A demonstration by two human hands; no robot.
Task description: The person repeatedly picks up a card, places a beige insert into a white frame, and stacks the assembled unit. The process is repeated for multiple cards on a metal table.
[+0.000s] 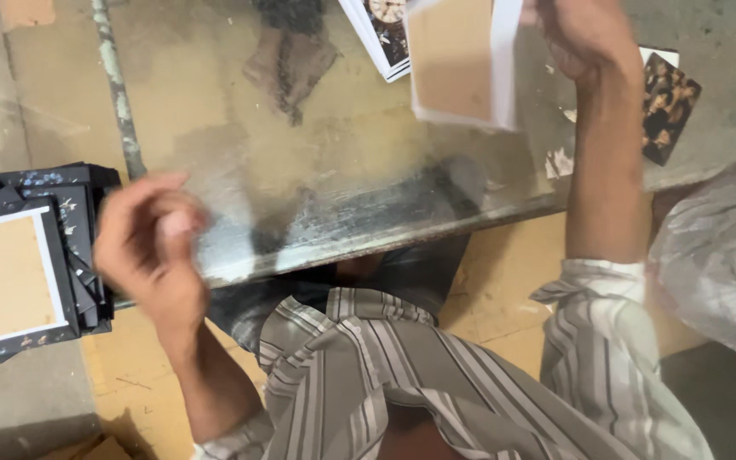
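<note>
The right hand (pixel 585 34) is closed on a flat white frame with a brown cardboard back (pixel 462 60), held up over the far side of the shiny glass table (pixel 317 170). The left hand (pixel 151 247) is blurry, fingers curled, holding nothing, beside a stack of black frames (pixel 53 247). Bare glass lies between them.

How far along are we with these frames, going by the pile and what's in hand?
Done: a stack of black frames sits at the left. In hand: the right hand holds a white-edged frame above the table; the left hand is empty. Left: loose prints remain.
</note>
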